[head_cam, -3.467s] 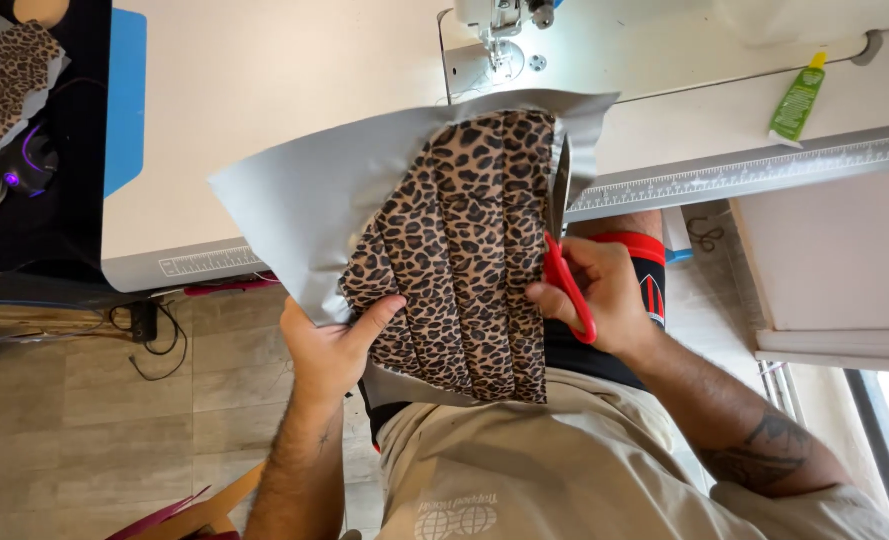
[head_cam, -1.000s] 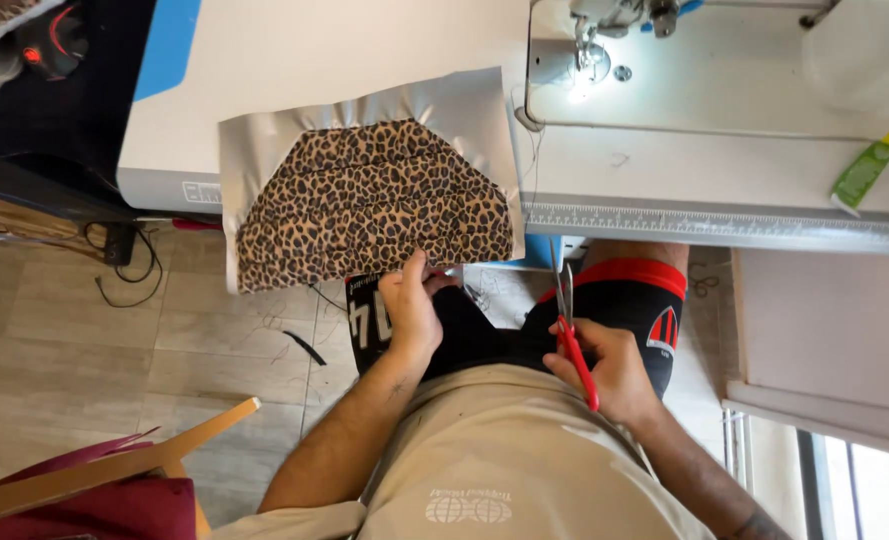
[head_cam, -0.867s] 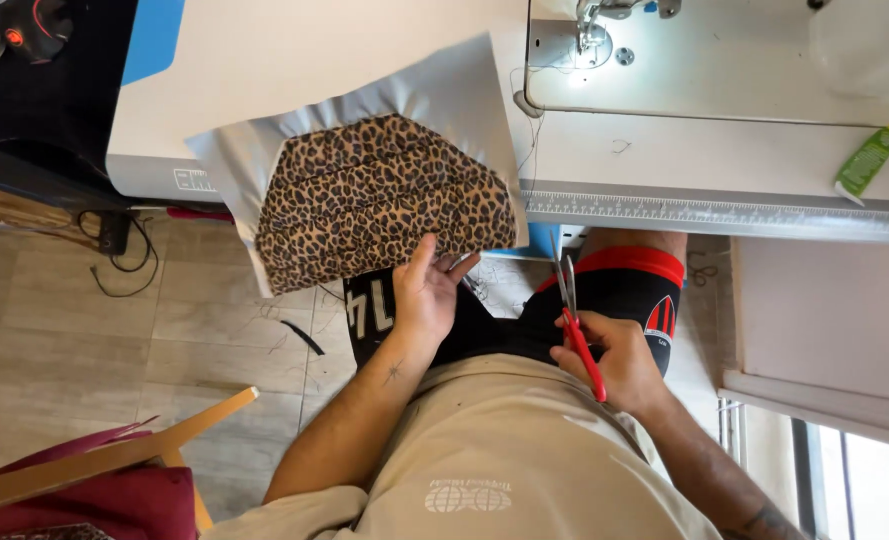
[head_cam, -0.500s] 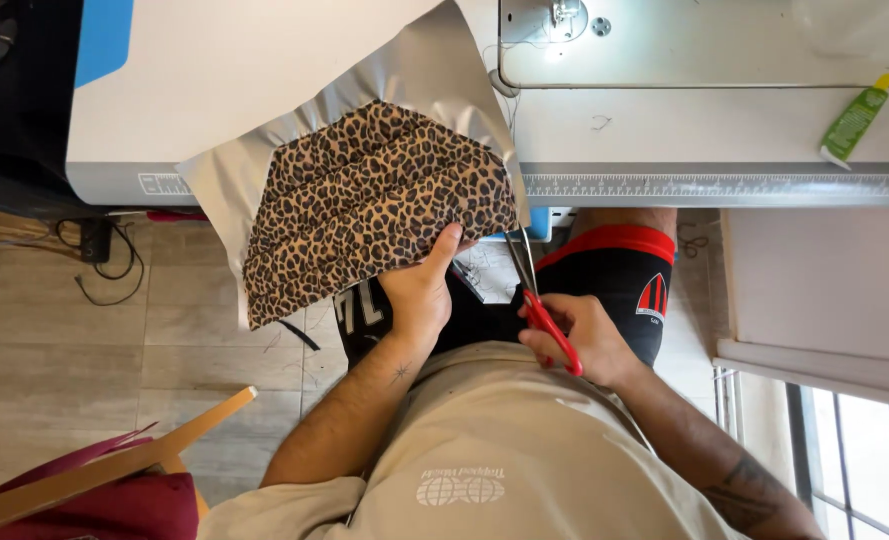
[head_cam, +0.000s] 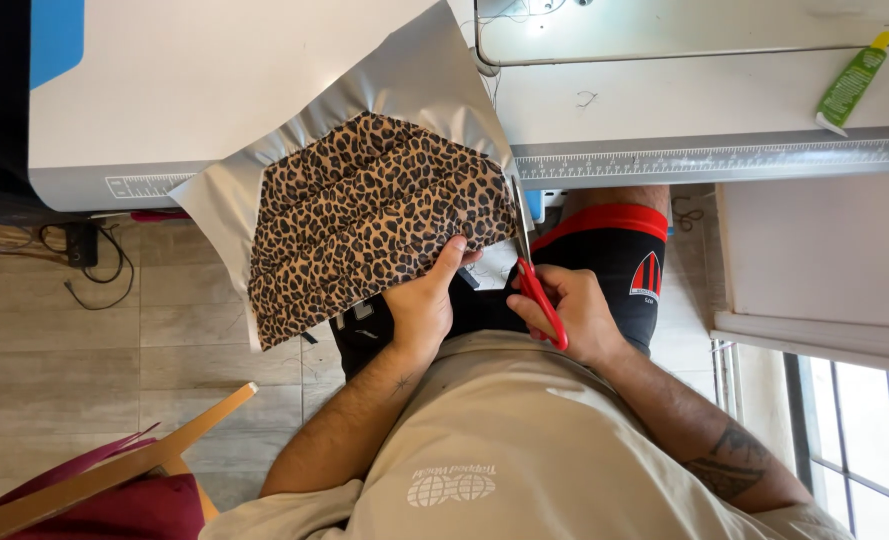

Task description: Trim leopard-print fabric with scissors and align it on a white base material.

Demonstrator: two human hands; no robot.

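Leopard-print quilted fabric [head_cam: 364, 215] lies on a larger sheet of grey backing material [head_cam: 404, 85], and the two hang off the near edge of the white table [head_cam: 214, 90] over the person's lap. The printed piece is roughly fan-shaped; its long axis runs on a slant from the near left corner, which hangs over the tiled floor [head_cam: 114, 340], up to the far right corner near the table's ruler strip [head_cam: 714, 160]. The quilted ridges run along that same slant.

The left hand [head_cam: 424, 305] pinches the near right edge of the fabric, thumb on top of the print and fingers curled beneath. The right hand [head_cam: 574, 315] is closed through the red handles of a pair of scissors [head_cam: 532, 270], whose blades point away from the person, up along the right edge of the fabric, just beside the grey backing. Whether the blades are parted cannot be told.

Further off on the table stand the base of a sewing machine [head_cam: 684, 25] and, at the right, a green tube [head_cam: 849, 85] lying aslant.
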